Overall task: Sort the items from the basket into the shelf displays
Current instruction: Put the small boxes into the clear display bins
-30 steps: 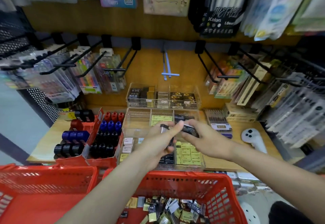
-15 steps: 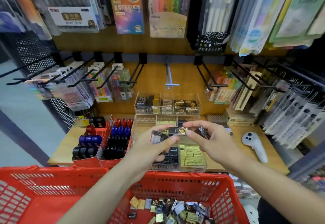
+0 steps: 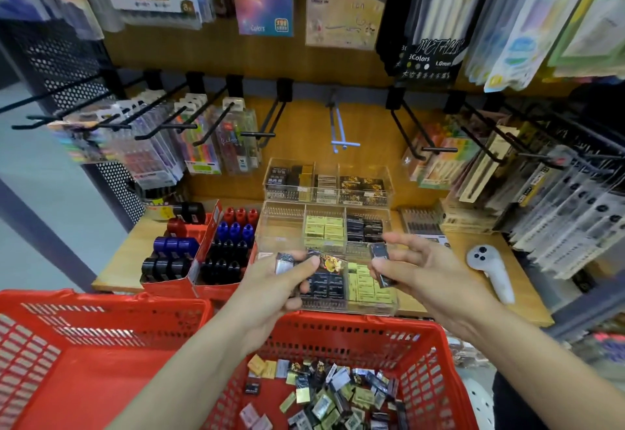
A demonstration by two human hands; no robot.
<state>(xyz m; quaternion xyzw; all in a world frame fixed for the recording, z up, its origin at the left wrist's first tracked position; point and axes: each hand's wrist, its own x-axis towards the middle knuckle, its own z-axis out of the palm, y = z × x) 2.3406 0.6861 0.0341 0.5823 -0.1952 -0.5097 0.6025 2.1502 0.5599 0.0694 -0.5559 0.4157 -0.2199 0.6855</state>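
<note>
Two hands were out over the front of the shelf, and each one held small packs. The left hand [image 3: 287, 281] had its fingers curled round a few little boxes [image 3: 306, 262], one dark and one with a gold and orange picture on it. The right hand [image 3: 419, 267] pinched one dark flat pack [image 3: 380, 264] between its thumb and fingers. Both hands hung just above the clear tray [image 3: 280, 227] on the wooden shelf [image 3: 118, 267], which had little rooms in it. Some rooms held yellow packs [image 3: 324, 230] and some held black packs [image 3: 363, 227]. One room at the back left looked bare. Behind it stood a second clear box [image 3: 328, 181] with more packs. Lots more small packs [image 3: 338, 396] lay in a heap at the bottom of the red basket [image 3: 338, 331], right below the arms. So the sorting looked to be about in the middle, with much still to do. I think the step was matching the packs in hand to the right rooms. Next, the dark pack would need to go down into a room with packs that look the same, and then the fingers would need to let go. A white controller [image 3: 487, 267] lay on the shelf to the right.
</note>
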